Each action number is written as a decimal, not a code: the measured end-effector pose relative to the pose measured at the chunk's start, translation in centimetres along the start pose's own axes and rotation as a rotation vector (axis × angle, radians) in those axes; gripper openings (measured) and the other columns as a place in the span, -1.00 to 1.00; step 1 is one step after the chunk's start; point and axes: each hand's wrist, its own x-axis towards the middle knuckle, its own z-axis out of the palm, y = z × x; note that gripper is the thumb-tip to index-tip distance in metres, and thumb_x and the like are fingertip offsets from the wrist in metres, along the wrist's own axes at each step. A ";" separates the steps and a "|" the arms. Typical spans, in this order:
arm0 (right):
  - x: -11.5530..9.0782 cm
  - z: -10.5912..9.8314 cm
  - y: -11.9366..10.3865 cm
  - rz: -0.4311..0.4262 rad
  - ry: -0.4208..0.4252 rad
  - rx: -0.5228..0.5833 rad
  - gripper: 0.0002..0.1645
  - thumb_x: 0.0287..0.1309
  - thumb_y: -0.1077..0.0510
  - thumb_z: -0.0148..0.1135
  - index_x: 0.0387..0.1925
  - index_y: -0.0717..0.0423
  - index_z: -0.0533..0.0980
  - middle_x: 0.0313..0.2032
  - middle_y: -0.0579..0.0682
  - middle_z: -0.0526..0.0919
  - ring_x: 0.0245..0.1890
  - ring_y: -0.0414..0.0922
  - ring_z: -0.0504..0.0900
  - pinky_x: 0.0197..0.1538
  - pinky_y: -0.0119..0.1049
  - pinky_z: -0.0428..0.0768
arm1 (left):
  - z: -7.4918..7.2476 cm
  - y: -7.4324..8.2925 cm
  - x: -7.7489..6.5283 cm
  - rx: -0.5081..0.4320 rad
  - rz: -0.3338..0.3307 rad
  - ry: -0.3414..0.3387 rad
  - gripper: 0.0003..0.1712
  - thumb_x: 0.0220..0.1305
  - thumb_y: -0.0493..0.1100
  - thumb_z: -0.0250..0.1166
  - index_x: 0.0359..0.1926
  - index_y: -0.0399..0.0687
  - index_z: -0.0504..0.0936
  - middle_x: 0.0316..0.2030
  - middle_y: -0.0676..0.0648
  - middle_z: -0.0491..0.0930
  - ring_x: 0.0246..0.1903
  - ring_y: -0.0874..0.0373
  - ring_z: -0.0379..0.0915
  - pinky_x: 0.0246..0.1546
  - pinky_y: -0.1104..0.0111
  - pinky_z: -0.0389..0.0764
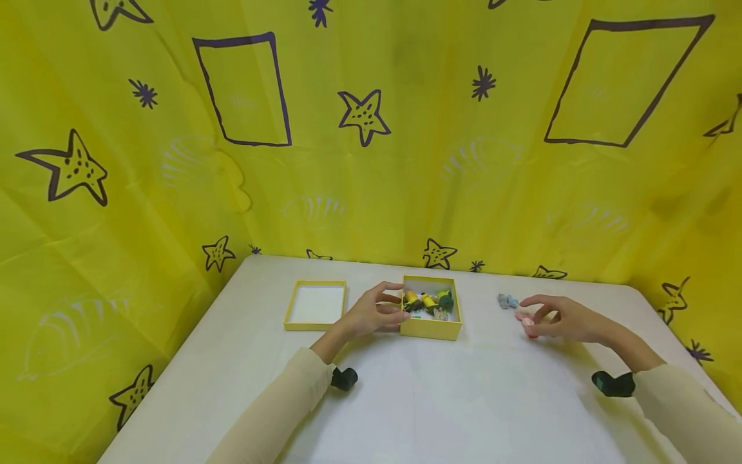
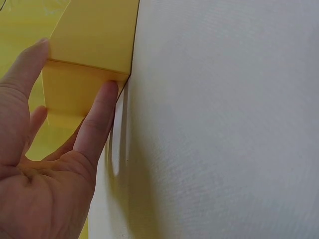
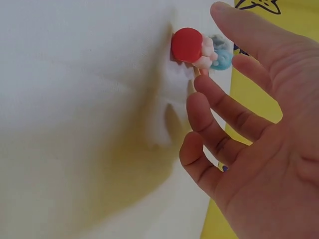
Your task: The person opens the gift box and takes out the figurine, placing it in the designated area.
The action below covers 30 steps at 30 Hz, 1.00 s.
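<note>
A yellow open box (image 1: 431, 330) with several small yellow and green toy figures (image 1: 429, 301) inside sits at mid-table. My left hand (image 1: 373, 310) touches its left side with spread fingers; in the left wrist view the fingertips (image 2: 107, 92) rest against the yellow wall. To the right, my right hand (image 1: 570, 320) is around a small pink-and-white figurine with a red round base (image 3: 187, 45). The right wrist view shows the thumb and fingers spread apart, with a gap between the fingers and the figurine. A grey-blue figurine (image 1: 507, 301) lies just beyond, partly hidden in that wrist view.
Left of the box lies a shallow yellow-rimmed lid (image 1: 315, 327) with a white inside. A white cloth covers the table (image 1: 440, 412). Behind and at both sides hangs a yellow curtain (image 1: 406, 187) with star drawings. Dark bands (image 1: 344, 379) show at both wrists.
</note>
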 end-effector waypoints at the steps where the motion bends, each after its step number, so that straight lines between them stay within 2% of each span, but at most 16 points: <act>1: 0.0 -0.1 -0.1 -0.005 -0.002 -0.012 -0.30 0.26 0.11 0.44 0.32 0.29 0.38 -0.09 0.12 0.69 -0.23 -0.02 0.65 -0.21 -0.29 0.65 | 0.0 0.0 0.0 0.000 0.002 0.000 -0.16 0.29 -0.24 0.48 0.50 -0.09 0.29 0.26 -0.29 0.45 0.12 -0.08 0.59 -0.09 0.18 0.76; 7: -0.1 -1.1 -0.8 0.022 0.004 -0.105 -0.25 0.21 0.03 0.48 0.32 0.22 0.39 -0.08 0.12 0.67 -0.24 -0.03 0.63 -0.22 -0.25 0.65 | 0.0 0.1 0.0 0.005 0.003 -0.001 -0.17 0.29 -0.24 0.47 0.50 -0.06 0.29 0.26 -0.28 0.45 0.13 -0.09 0.58 -0.08 0.18 0.76; 12: 0.1 -1.8 -1.6 0.020 0.015 -0.156 -0.23 0.21 0.01 0.49 0.33 0.22 0.39 -0.04 0.18 0.66 -0.24 -0.03 0.64 -0.22 -0.25 0.67 | -0.1 0.1 0.1 0.049 0.008 0.008 -0.17 0.29 -0.22 0.48 0.49 -0.06 0.31 0.25 -0.27 0.47 0.13 -0.10 0.59 -0.06 0.20 0.75; 17: 0.5 -2.7 -3.2 0.010 0.015 -0.164 -0.23 0.23 0.01 0.48 0.35 0.22 0.38 0.03 0.25 0.60 -0.16 0.04 0.64 -0.19 -0.21 0.66 | 0.0 0.2 -0.1 0.058 0.001 0.020 -0.18 0.29 -0.22 0.48 0.49 -0.04 0.32 0.24 -0.27 0.48 0.13 -0.10 0.59 -0.06 0.20 0.75; 21: 1.0 -3.2 -4.6 0.007 0.007 -0.164 -0.21 0.22 -0.01 0.49 0.36 0.18 0.38 0.06 0.26 0.57 -0.19 -0.02 0.62 -0.21 -0.25 0.67 | 0.0 0.2 -0.1 0.045 0.000 0.020 -0.17 0.27 -0.23 0.49 0.49 -0.04 0.32 0.24 -0.26 0.48 0.12 -0.09 0.59 -0.07 0.20 0.75; 25: 1.6 -3.6 -5.9 -0.012 -0.005 -0.167 -0.21 0.21 0.01 0.49 0.37 0.17 0.38 0.06 0.22 0.58 -0.28 -0.06 0.61 -0.25 -0.31 0.67 | -0.1 0.1 0.0 0.021 0.003 0.018 -0.17 0.26 -0.25 0.49 0.48 -0.06 0.33 0.24 -0.27 0.47 0.12 -0.09 0.59 -0.09 0.19 0.76; 30: 2.2 -4.1 -7.5 -0.034 0.003 -0.204 -0.23 0.21 -0.01 0.49 0.37 0.12 0.40 0.05 0.15 0.60 -0.22 -0.08 0.60 -0.24 -0.29 0.67 | -0.1 -0.1 0.1 0.042 0.013 0.019 -0.17 0.26 -0.23 0.50 0.48 -0.05 0.33 0.24 -0.27 0.48 0.11 -0.09 0.60 -0.08 0.20 0.76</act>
